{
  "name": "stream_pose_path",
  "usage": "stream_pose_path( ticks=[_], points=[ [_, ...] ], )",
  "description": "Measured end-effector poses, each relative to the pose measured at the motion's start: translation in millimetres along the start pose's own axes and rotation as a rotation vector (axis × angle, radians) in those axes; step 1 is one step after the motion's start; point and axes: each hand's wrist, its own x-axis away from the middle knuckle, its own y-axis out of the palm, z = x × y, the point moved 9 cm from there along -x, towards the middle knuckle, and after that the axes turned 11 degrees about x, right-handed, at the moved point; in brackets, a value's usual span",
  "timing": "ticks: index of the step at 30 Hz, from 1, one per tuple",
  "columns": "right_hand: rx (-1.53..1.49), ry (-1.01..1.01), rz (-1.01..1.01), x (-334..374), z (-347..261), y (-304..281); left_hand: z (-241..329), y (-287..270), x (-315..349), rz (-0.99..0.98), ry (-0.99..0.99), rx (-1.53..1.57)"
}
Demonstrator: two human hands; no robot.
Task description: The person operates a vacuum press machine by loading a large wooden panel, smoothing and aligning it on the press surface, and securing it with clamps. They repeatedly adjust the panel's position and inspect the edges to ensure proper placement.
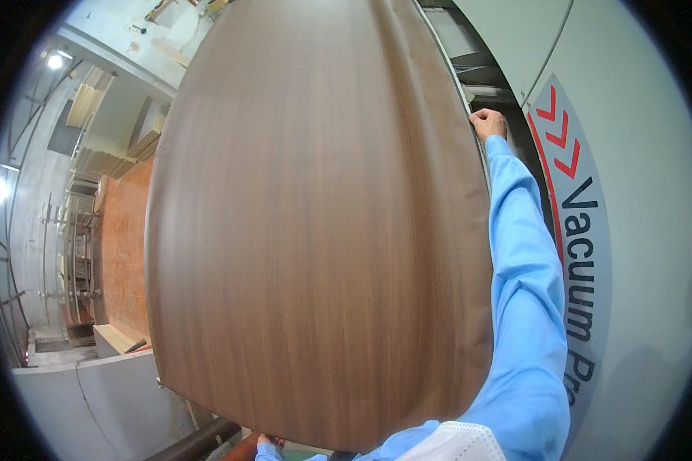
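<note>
A large brown wood-grain sheet, smooth and film-like, spreads away from me over most of the view. Soft ripples run lengthwise along its right side. Stretched far forward, my right hand is closed, its fingers pinched on the sheet's right edge; my arm in a light blue sleeve lies along that side. At the near edge, left of my body, only a small part of my left hand shows. Its fingers are curled at the sheet's border, partly hidden by it. What lies under the sheet is covered.
Close on the right stands a grey machine housing with red arrows, a dark gap between it and the sheet. Brown rolls lie low at the near left beside a grey wall. Stacked panels stand farther left by an orange-brown surface.
</note>
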Motion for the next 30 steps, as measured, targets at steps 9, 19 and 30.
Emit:
stream_pose_path(
  ticks=[9, 19, 30],
  points=[
    [-0.003, -0.004, -0.053, -15, -20, 13, 6, 29, 8, 0.011, 0.053, -0.031],
    [-0.466, 0.162, -0.150, -27, 19, 36, 14, 37, 13, 0.026, 0.095, -0.060],
    [-0.386, 0.281, -0.147, -27, 39, 48, 21, 32, 11, 0.051, 0.126, -0.068]
  ],
)
